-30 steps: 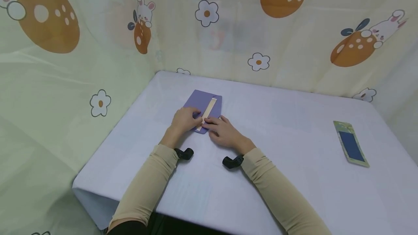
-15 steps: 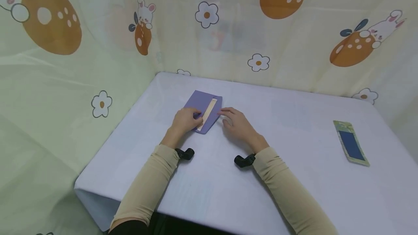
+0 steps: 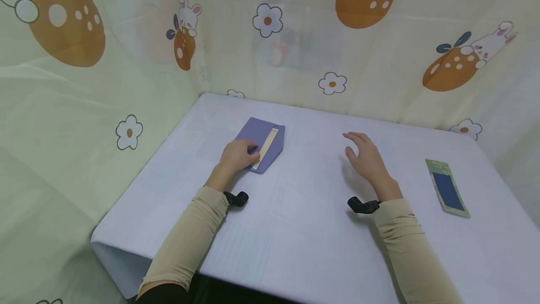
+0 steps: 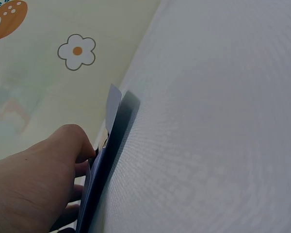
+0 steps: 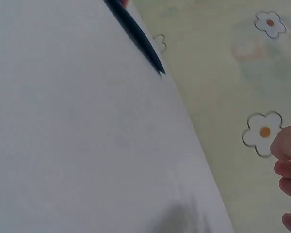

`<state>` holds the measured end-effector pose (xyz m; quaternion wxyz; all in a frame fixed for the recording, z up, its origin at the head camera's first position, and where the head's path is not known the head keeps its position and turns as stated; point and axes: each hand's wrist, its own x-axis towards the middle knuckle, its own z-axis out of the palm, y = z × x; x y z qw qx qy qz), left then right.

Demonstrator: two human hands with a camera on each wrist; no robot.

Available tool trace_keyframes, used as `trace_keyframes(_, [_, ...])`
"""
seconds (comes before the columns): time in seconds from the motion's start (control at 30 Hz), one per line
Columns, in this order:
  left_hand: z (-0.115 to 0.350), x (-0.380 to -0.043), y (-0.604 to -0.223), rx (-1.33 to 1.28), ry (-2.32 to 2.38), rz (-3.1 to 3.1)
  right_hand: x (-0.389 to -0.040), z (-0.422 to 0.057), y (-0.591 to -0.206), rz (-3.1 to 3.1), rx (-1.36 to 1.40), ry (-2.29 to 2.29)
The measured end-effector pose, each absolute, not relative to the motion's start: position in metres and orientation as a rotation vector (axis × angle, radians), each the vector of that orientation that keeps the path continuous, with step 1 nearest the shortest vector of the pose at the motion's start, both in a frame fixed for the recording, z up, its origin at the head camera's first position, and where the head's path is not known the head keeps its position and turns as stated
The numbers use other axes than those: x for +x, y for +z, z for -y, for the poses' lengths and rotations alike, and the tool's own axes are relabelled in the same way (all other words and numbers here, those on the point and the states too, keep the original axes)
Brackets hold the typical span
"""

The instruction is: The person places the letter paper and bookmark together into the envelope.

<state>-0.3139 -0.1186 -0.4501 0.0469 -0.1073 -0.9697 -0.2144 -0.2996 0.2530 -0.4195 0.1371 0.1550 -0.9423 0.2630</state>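
Observation:
A purple envelope (image 3: pixel 258 129) lies toward the left of the table, its unfolded flap (image 3: pixel 275 148) to the right. A cream strip (image 3: pixel 267 145) runs along the fold. My left hand (image 3: pixel 237 155) holds the envelope by its near left part, thumb over the front. Seen from the left wrist, the envelope (image 4: pixel 94 187) shows edge-on and the flap (image 4: pixel 113 104) tips up a little. My right hand (image 3: pixel 368 161) hovers over the table well right of the envelope, fingers loosely bent around nothing. Its fingers (image 5: pixel 285 170) show at the right wrist view's edge.
A green packet (image 3: pixel 448 189) with a dark blue panel lies at the right of the white-covered table (image 3: pixel 312 247). A pale curtain (image 3: pixel 228 50) printed with rabbits and flowers hangs along the back and left sides.
My right hand has left the envelope and moved well to the right, nearer the green packet. My left hand and the envelope stay in place.

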Motion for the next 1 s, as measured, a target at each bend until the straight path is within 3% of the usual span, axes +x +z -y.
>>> trace_keyframes(0.33, [0.116, -0.311, -0.448, -0.327, -0.662, 2.977, -0.293, -0.357, -0.415, 2.608, 0.041, 0.761])
trace_keyframes(0.67, [0.118, -0.312, -0.448, -0.333, -0.655, 2.985, -0.28, -0.417, -0.423, 2.855, -0.404, 0.779])
trace_keyframes(1.0, [0.114, -0.313, -0.45, -0.34, -0.658, 2.991, -0.27, -0.442, -0.44, 3.143, -0.3, 0.714])
